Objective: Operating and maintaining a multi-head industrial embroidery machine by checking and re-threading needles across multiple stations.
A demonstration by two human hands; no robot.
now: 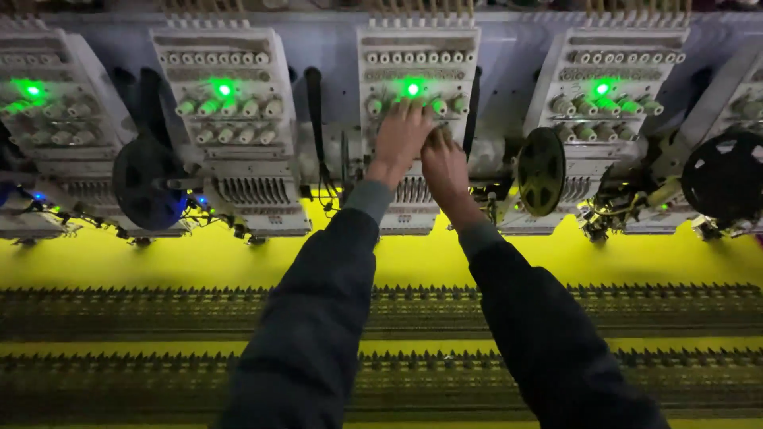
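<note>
Both my arms, in dark sleeves, reach forward to the middle white embroidery head [419, 71] of a multi-head machine. My left hand [400, 139] lies on its front with fingers spread over the row of tension knobs just under the green light [412, 89]. Beside it and slightly lower, my right hand [445, 171] has its fingers curled against the head's front; what they pinch, if anything, is too small to tell.
Similar white heads with green lights stand to the left [226, 119] and right [608, 111]. Dark round reels [147, 183] [541, 171] [725, 176] hang between them. Bright yellow fabric [159, 258] lies below, crossed by dark embroidered bands [143, 310].
</note>
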